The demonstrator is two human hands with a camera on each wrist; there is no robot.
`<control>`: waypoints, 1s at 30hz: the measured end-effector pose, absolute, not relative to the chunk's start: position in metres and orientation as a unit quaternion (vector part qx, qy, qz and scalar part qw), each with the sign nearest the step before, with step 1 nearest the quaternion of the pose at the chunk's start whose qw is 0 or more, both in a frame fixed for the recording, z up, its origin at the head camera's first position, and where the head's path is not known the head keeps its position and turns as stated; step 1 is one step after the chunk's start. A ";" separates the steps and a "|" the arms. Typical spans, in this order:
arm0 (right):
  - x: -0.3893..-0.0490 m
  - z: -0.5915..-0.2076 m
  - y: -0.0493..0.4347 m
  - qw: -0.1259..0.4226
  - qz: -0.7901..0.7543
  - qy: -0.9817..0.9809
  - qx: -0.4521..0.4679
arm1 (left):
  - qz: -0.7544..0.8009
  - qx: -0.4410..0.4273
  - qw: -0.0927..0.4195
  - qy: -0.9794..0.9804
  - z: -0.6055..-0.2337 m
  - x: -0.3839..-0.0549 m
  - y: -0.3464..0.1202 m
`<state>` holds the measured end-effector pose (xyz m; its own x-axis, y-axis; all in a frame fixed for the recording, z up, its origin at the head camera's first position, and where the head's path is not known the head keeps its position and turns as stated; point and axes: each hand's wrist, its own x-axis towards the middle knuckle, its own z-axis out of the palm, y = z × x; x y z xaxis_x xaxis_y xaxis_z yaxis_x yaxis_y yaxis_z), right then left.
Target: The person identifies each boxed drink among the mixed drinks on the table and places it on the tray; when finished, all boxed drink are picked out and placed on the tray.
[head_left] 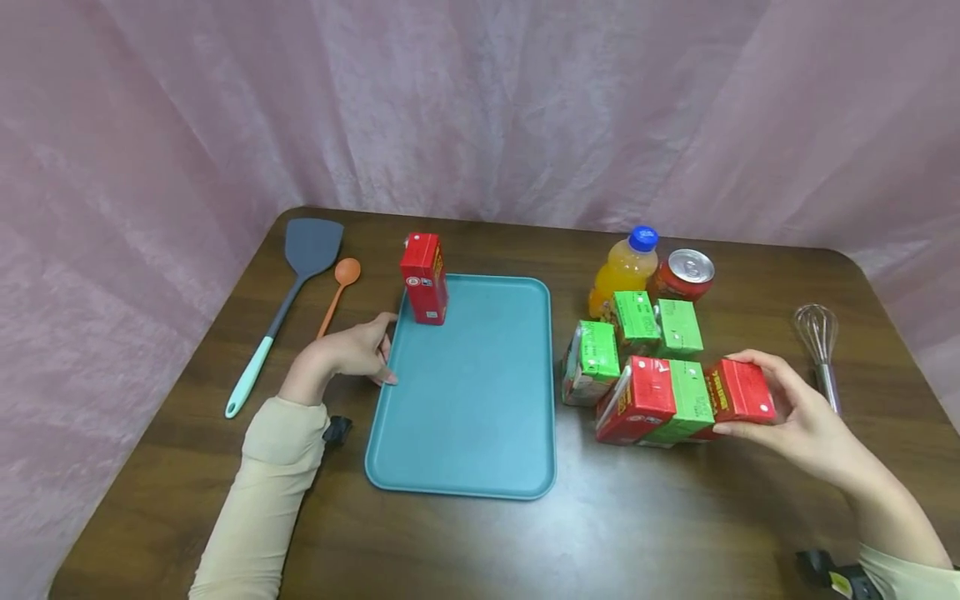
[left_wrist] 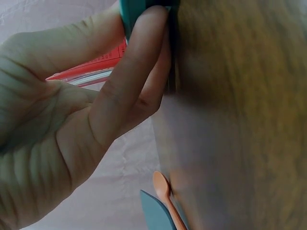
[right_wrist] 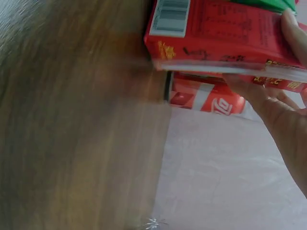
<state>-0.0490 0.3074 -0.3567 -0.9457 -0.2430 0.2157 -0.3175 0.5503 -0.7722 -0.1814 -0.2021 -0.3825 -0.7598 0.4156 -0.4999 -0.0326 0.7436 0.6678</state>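
Observation:
My left hand (head_left: 358, 348) pinches the left rim of a blue-green tray (head_left: 472, 400); in the left wrist view, thumb and fingers close on that rim. One red drink carton (head_left: 425, 283) stands upright in the tray's far left corner. On the right, my right hand (head_left: 798, 412) grips another red drink carton (head_left: 742, 392) from its right side, thumb at the front and fingers behind. Beside this carton stand a green carton (head_left: 686, 400) and a further red carton (head_left: 637, 396) in a row. The right wrist view shows the gripped carton's barcode face (right_wrist: 216, 28).
Several green cartons (head_left: 592, 358) stand behind and left of that row. An orange juice bottle (head_left: 626, 271) and a red cola can (head_left: 682, 277) are at the back. A spatula (head_left: 281, 308) and orange spoon (head_left: 341, 287) lie left, a whisk (head_left: 819, 350) right.

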 end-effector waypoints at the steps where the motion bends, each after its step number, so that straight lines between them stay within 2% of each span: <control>1: -0.048 -0.354 0.307 0.053 0.442 -0.882 0.157 | 0.340 0.109 0.329 0.874 -0.383 -0.181 -0.202; 8: -0.041 -0.328 0.307 0.144 0.415 -0.877 0.196 | 0.338 0.101 0.327 0.877 -0.383 -0.181 -0.202; 12: -0.038 -0.307 0.304 0.172 0.423 -0.875 0.158 | 0.345 0.098 0.330 0.873 -0.382 -0.181 -0.202; 19: -0.037 -0.272 0.284 0.233 0.557 -0.794 0.067 | 0.362 0.103 0.346 0.859 -0.386 -0.183 -0.205; 24: -0.044 -0.251 0.256 0.257 0.680 -0.683 0.063 | 0.353 0.116 0.344 0.862 -0.384 -0.184 -0.207; 30: -0.053 -0.235 0.219 0.273 0.708 -0.647 0.080 | 0.343 0.121 0.335 0.869 -0.383 -0.182 -0.204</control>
